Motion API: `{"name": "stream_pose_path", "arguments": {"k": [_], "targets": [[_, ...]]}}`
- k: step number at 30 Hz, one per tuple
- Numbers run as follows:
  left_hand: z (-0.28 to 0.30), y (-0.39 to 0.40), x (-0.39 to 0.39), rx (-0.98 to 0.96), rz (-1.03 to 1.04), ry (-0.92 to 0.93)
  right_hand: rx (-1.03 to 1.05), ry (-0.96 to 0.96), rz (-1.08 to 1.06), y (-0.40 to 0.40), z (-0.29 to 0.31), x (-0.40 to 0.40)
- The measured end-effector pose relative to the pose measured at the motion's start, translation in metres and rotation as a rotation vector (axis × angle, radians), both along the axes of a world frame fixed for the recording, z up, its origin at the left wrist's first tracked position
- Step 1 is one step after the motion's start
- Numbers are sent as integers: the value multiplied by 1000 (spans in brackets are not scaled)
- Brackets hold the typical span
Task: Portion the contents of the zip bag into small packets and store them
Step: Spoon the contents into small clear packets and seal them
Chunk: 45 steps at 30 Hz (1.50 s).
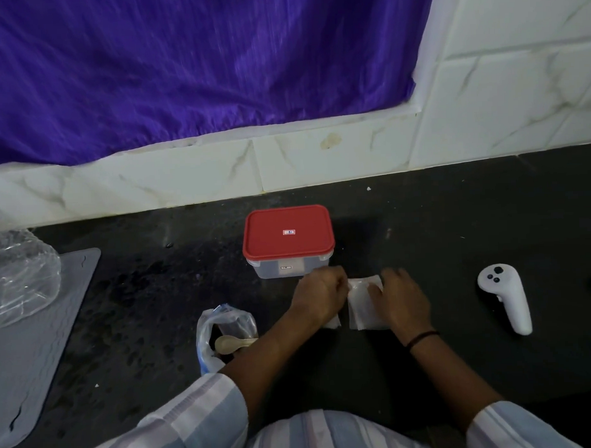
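head view: both hands work low on the dark worktop (421, 219), just in front of the lidded box.
left grip: the left hand (318, 298) has its fingers curled together, pinching the left edge of the small packet (364, 303).
right grip: the right hand (402, 304) lies flat on the packet's right side, fingers spread and pressing it down; not clamped round it.
packet: pale and flat on the worktop between the two hands; whether it is filled or sealed cannot be told.
step in hand: likely opening or folding the packet; keep the right palm steady as an anchor and let the left pinch do the work, so nothing spills.
zip bag (224, 333): open, just left of the left forearm, with a spoon (229, 344) resting in its mouth.
spoon advice: small scoops, carried low over the packet.
storage box (288, 241): red lid on, touching nothing, just beyond the hands; it must be opened before storing.
nearby: a white controller (506, 298) lies well to the right, clear of the work.
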<state>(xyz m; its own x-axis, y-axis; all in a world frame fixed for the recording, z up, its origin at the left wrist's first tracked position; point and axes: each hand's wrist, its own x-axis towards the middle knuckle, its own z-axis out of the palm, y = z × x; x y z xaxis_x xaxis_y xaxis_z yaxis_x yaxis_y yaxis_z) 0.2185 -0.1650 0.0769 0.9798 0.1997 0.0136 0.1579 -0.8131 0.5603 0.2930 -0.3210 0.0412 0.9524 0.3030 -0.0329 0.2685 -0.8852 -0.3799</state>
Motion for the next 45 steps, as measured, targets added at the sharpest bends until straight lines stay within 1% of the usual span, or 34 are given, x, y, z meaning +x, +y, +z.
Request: {"name": "stream_pose_path", "arguments": {"k": [2,4,6,10,12,13,15,16,18,21,25,27,28,30,31,32,34,36,38,39,42,45], "targets": [[-4,-13,4,47,-98,81,-30,57,-21,-14,-8,-1],[-10,-23,6,95,-137,171,8,71,-19,-20,-14,-5],[-14,-29,7,122,-151,220,67,65,-36,-20,-14,-9],[-17,-32,6,137,-151,233,199,12,-113,-19,-12,-19],[-16,-31,5,125,-150,237,197,-39,-116,-20,-12,-23],[-16,-30,4,111,-147,235,162,-80,-107,-20,-11,-24],[-16,-29,1,58,-119,200,148,-122,-96,-20,-7,-26],[-15,-28,-1,18,-93,159,196,-118,-93,-20,-5,-27],[-14,-26,-3,-38,-37,18,356,-81,-60,-22,2,-29],[-9,-20,-3,-62,37,-176,557,46,70,-23,18,-32],[6,-6,-3,-52,-16,-299,696,89,159,-19,35,-30],[15,0,-6,-88,-3,-305,695,114,148,-13,39,-33],[20,2,-9,-107,18,-293,636,64,122,-10,41,-35],[30,6,-16,-145,89,-268,484,-153,77,-2,47,-41],[34,8,-20,-183,133,-258,482,-224,96,3,52,-45],[39,10,-26,-234,170,-248,517,-231,139,10,57,-51],[46,16,-36,-391,232,-190,671,-85,246,27,67,-62],[54,24,-45,-642,299,-105,801,87,271,42,75,-72],[65,34,-57,-920,360,-46,884,194,261,55,81,-79],[71,40,-62,-1029,389,-17,904,233,266,60,84,-81],[81,56,-80,-1189,448,50,923,347,302,73,89,-87],[82,69,-96,-1296,458,29,933,431,311,87,91,-94]]}}
